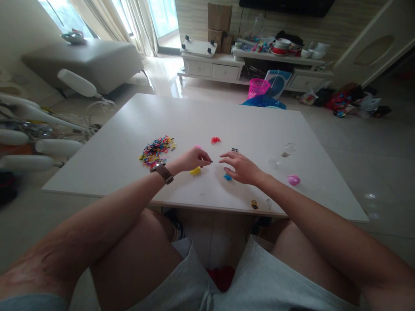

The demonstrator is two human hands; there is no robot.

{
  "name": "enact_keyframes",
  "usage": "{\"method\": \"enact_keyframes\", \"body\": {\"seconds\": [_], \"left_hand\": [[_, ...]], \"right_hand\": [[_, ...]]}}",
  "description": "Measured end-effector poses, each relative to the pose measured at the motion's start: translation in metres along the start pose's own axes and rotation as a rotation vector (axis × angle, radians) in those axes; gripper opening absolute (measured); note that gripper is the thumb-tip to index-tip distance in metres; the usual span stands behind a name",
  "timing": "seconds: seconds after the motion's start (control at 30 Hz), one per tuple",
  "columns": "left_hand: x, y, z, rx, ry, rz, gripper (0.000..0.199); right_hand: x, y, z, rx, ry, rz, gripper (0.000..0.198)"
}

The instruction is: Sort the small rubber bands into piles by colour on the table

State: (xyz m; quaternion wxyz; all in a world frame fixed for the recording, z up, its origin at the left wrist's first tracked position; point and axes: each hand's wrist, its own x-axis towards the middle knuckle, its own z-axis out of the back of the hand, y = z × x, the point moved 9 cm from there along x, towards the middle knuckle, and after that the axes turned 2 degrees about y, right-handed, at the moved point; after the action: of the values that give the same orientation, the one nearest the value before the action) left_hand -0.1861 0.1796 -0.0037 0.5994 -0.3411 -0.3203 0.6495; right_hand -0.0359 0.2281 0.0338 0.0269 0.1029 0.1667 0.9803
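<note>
Over the middle of the white table (181,116), my left hand (196,159) is closed in a pinch on a tiny black rubber band (212,162). Just to its right, my right hand (242,166) hovers with fingers apart and nothing in them. A mixed heap of coloured rubber bands (156,150) lies to the left, beyond my watch. Small single-colour piles surround my hands: red bands (215,140), black bands (234,150), yellow bands (195,171) and blue bands (227,177). Pink bands (197,147) are partly hidden behind my left hand.
To the right stand a clear bottle-like item (289,149) and a pink rounded object (294,179). A small yellow-and-black figure (254,204) lies close to the front edge beside a small clear piece (269,204). Beyond the table is a pink basket (258,88).
</note>
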Motion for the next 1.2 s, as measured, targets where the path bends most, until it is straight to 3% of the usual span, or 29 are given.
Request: {"method": "enact_keyframes", "body": {"seconds": [0.17, 0.33, 0.6, 0.7, 0.8, 0.9, 1.0, 1.1, 1.2], "left_hand": [[0.0, -0.006, -0.003, 0.025, 0.024, -0.047, 0.025], [0.001, -0.006, -0.01, 0.03, 0.053, -0.055, 0.025], [0.002, -0.004, -0.011, 0.01, 0.064, -0.03, 0.027], [0.002, 0.005, 0.01, -0.017, -0.023, 0.041, 0.029], [-0.006, 0.027, 0.05, 0.006, -0.192, 0.171, 0.026], [-0.028, 0.054, 0.099, 0.026, -0.41, 0.338, 0.026], [-0.059, 0.081, 0.135, -0.035, -0.604, 0.501, 0.033], [-0.08, 0.097, 0.149, -0.041, -0.684, 0.577, 0.032], [-0.088, 0.107, 0.149, -0.014, -0.676, 0.614, 0.026]], "right_hand": [[-0.001, 0.022, -0.012, -0.011, 0.091, 0.066, 0.04], [-0.002, 0.024, -0.018, 0.014, 0.138, 0.053, 0.05], [-0.001, 0.02, -0.016, 0.0, 0.116, 0.039, 0.046], [0.0, -0.007, -0.008, -0.054, 0.045, -0.097, 0.046], [-0.006, -0.048, -0.003, -0.079, -0.006, -0.286, 0.05], [-0.014, -0.084, -0.005, -0.069, -0.009, -0.433, 0.054], [-0.019, -0.102, -0.01, -0.067, 0.007, -0.474, 0.057], [-0.02, -0.106, -0.014, -0.086, 0.032, -0.489, 0.057], [-0.02, -0.104, -0.015, -0.116, 0.054, -0.508, 0.054]]}}
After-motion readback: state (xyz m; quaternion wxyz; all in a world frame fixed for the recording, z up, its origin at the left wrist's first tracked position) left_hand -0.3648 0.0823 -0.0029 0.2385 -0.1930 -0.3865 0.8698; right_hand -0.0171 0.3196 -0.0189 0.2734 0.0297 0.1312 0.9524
